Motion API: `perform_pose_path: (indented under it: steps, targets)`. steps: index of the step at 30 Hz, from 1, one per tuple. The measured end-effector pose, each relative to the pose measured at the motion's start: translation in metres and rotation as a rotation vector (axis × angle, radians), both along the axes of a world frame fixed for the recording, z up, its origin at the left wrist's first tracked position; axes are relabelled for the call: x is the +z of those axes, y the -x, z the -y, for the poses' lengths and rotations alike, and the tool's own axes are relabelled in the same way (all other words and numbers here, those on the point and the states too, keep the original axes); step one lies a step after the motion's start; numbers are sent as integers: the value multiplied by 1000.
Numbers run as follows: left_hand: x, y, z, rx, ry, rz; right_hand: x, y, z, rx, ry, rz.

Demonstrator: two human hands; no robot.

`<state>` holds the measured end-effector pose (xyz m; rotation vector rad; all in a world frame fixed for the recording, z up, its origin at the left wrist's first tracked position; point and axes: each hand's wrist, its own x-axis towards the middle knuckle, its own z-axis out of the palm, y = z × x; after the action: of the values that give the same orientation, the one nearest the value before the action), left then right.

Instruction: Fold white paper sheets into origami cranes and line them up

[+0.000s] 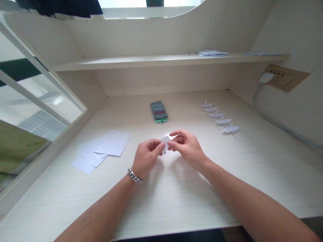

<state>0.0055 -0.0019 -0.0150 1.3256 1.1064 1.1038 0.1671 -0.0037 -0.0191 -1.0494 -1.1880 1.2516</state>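
Note:
A small folded piece of white paper [167, 141] is held just above the pale wooden desk [176, 191], pinched from both sides. My left hand [146, 157], with a ring and a metal bracelet at the wrist, grips its left edge with closed fingers. My right hand [186, 146] pinches the right part between thumb and fingers. Much of the paper is hidden between the fingertips.
A loose stack of white paper sheets [101, 149] lies at the left. Several folded paper cranes [219, 117] sit in a row at the right. A phone [158, 112] lies behind my hands. More paper [212, 52] rests on the shelf. A wall socket [280, 78] with cable is at right.

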Motion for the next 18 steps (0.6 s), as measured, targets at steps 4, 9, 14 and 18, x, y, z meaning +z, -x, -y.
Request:
perform_pose_path:
  steps: [4,9,14,18]
  targets:
    - [-1,3,0,55,-145,-159,-4,-3,-2,132,-13,110]
    - [3,4,6,74,-263,-297,-3,-2,1,137,-160,237]
    - [3,3,7,74,-214,-211,-3,-1,0,11,-154,137]
    - [0,6,3,138,-250,-246,-5,-4,-4,-56,-124,112]
